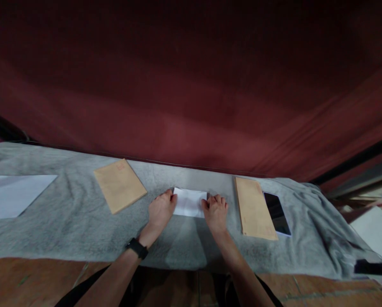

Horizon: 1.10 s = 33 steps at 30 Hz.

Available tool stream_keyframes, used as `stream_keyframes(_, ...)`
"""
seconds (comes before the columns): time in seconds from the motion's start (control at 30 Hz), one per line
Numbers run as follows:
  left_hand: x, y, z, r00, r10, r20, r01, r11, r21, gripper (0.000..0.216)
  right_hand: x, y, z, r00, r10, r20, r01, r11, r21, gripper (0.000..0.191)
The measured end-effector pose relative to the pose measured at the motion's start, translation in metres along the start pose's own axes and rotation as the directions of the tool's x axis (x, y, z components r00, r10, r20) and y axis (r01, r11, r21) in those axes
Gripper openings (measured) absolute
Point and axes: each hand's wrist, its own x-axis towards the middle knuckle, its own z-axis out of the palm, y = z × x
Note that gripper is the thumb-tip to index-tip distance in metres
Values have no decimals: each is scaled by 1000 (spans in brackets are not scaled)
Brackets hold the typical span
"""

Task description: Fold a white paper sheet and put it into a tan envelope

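Head view: Fingers of the left hand [160,208] and right hand [217,211] grip opposite ends of a paper [190,203], apparently to steady it flat on the worktop [184,243]. One envelope [120,186] sits left of the paper, another envelope [255,208] right, seemingly leaving working room.

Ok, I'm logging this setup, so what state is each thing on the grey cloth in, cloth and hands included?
Small white paper: lying flat
Left hand: gripping the paper's left end
Right hand: gripping its right end
Left brown envelope: flat, angled; sealing unclear
Right brown envelope: flat; sealing unclear
Phone: face up, screen dark
Large white sheet: flat, partly out of frame
Grey cloth: spread out, rumpled at right
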Motion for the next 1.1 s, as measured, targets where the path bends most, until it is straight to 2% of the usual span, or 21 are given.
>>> stream_keyframes(0.2, 4, 2, 3, 1000, -26, 3, 27, 1000, -12, 38, -1, 3, 4, 986, -31, -166, 36, 999, 28, 29)
stream_keyframes(0.27, 4, 2, 4, 1000, -24, -8, 24, 1000, -1, 39, -1, 0, 2, 983, -22, -181, 28, 999, 28, 25)
stream_keyframes(0.37, 4, 2, 6, 1000, -13, -13, 13, 1000, 8, 39, -2, -7, -2, 988, -36, -151, 51, 994, 96, 28)
stream_keyframes(0.53, 3, 2, 8, 998, 35, -51, -34, 999, 33, 41, -14, -24, 3, 961, -265, -76, 276, 910, 310, 38)
stream_keyframes(0.67, 1, 3, 5, 999, 40, -37, -38, 998, 56, 41, -26, -34, 11, 940, -342, 17, 319, 892, 320, 44)
stream_keyframes(0.9, 2, 1, 10, 996, 71, -52, -67, 995, 76, 42, -32, -38, 15, 945, -316, 81, 294, 933, 207, 47)
stream_keyframes(1.1, 3, 1, 11, 992, 97, -86, -90, 992, 84, 41, -35, -42, 20, 954, -296, 55, 283, 943, 173, 48)
